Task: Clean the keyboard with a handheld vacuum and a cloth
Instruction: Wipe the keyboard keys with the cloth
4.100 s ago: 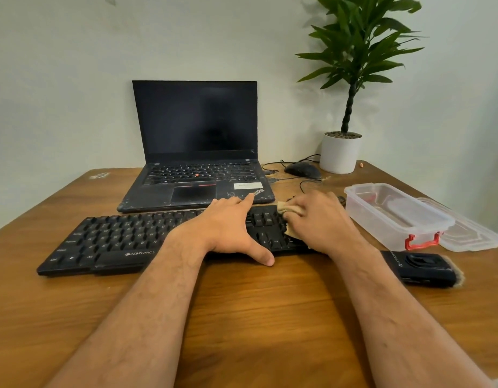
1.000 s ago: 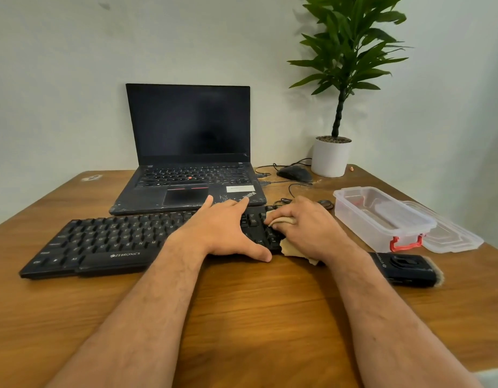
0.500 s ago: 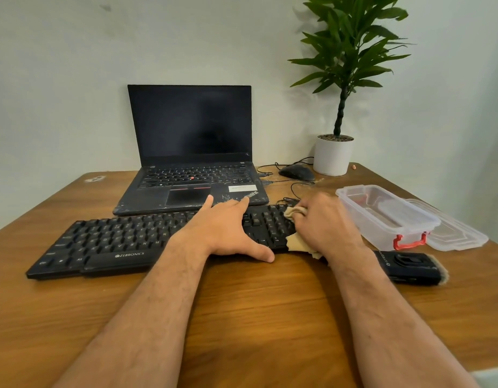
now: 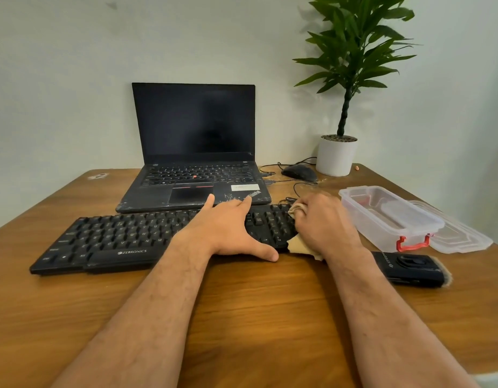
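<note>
Pressing one keyboard (image 4: 124,239): left hand (image 4: 228,231) spread flat; right hand (image 4: 323,222) clutching one cloth (image 4: 298,243); one vacuum (image 4: 410,268) beside.

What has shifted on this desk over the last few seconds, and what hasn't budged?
The right hand, gripping the beige cloth, has rubbed back and forth over the right end of the black keyboard: nearer the left hand a second ago, now back at the far right corner. The left hand stays pressed flat on the keys. The black handheld vacuum, clear plastic box and laptop lie untouched.
</note>
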